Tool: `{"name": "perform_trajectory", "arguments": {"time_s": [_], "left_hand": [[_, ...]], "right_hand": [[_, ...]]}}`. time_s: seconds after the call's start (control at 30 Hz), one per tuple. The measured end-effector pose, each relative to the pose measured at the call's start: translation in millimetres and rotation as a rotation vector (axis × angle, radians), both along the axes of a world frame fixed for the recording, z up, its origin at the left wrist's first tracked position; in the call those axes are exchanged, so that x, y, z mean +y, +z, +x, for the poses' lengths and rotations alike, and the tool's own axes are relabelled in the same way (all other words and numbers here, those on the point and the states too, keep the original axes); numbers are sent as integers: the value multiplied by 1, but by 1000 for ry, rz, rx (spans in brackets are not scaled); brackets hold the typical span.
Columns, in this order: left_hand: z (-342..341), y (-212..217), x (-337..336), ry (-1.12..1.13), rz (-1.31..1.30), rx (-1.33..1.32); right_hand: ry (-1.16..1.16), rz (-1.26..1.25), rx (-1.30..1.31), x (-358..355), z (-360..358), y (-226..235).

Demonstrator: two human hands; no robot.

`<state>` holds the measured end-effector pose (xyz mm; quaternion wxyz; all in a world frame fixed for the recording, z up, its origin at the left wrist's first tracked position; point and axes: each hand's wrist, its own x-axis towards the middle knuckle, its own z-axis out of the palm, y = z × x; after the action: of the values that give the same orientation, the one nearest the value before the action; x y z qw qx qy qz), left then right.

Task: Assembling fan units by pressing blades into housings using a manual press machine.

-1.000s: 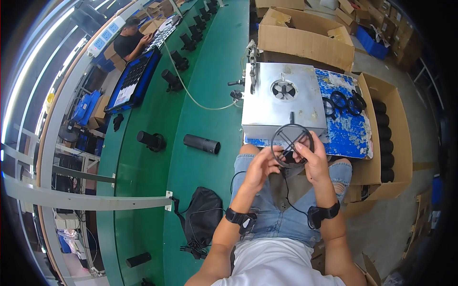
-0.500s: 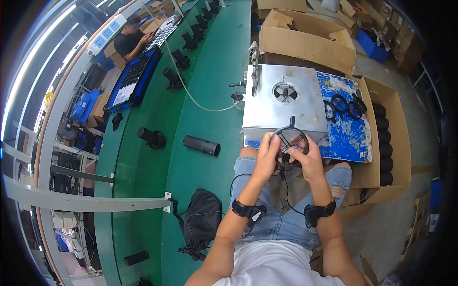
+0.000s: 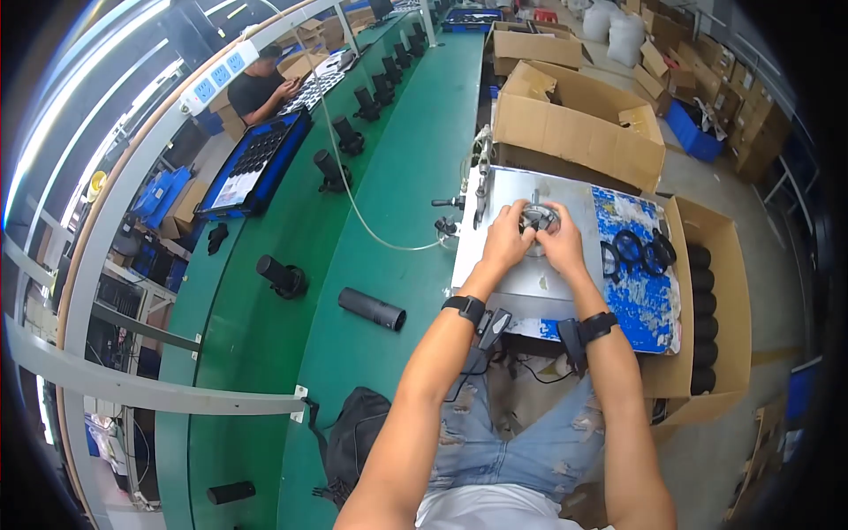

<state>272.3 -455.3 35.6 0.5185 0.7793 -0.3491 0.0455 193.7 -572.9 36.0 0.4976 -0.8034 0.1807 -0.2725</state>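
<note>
A black ring with thin crossbars and a small tab point(image 3: 536, 210) lies over the round fixture on top of a silver metal box point(image 3: 477, 256). My left hand point(image 3: 508, 238) closes on the ring's left side, its thumb reaching toward the middle. My right hand point(image 3: 563, 245) grips the opposite side, thumb likewise inward. Between them the hands hide much of the ring and the fixture under it; whether the ring is fully seated I cannot tell. Several similar black rings point(image 3: 628, 247) lie on a worn blue board point(image 3: 649, 305) to the right of the metal box.
A cardboard box point(image 3: 730, 318) with black cylinders point(image 3: 702, 327) stands at the right. Valve fittings point(image 3: 481, 168) and a thin hose point(image 3: 380, 237) flank the metal box. On the green bench point(image 3: 353, 371) lie a black tube point(image 3: 372, 308) and a bag point(image 3: 358, 433). Another person point(image 3: 256, 88) sits far left.
Both hands have carried the black ring forward, from over my lap at the near edge of the metal box onto its round fixture. The view has shifted too.
</note>
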Motion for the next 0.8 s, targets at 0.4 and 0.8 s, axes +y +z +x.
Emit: {"name": "perform_trajectory", "arguments": {"time_s": [0.4,0.8], "left_hand": [[82,-12,-31,-251,613,-119],[19,-22,11,7,-28,-91]], "right_hand": [[-112,-548,276,-43,21,-38],[19,-665,333,-17,3,-9]]}}
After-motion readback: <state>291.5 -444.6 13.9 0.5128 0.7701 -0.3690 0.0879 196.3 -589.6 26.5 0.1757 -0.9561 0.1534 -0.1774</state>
